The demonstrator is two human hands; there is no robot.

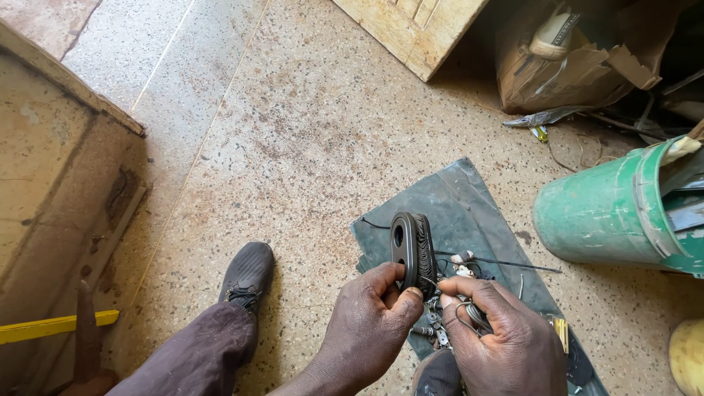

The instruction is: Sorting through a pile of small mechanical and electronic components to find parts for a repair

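My left hand (370,315) grips a dark oval part (411,246) with a slot hole and a ribbed edge, held upright on its edge. My right hand (499,330) is closed around a small bundle of thin wire (473,314) right beside that part, its thumb touching the part's lower edge. Both hands hover over a dark green sheet (455,202) on the floor, where small metal bits (438,331) and a thin straight rod (506,261) lie.
A green bucket (609,213) lies on its side at the right. Torn cardboard (565,66) and a wooden panel (411,26) sit at the top. My dark shoe (248,273) and trouser leg are lower left, beside a worn wooden box (51,183).
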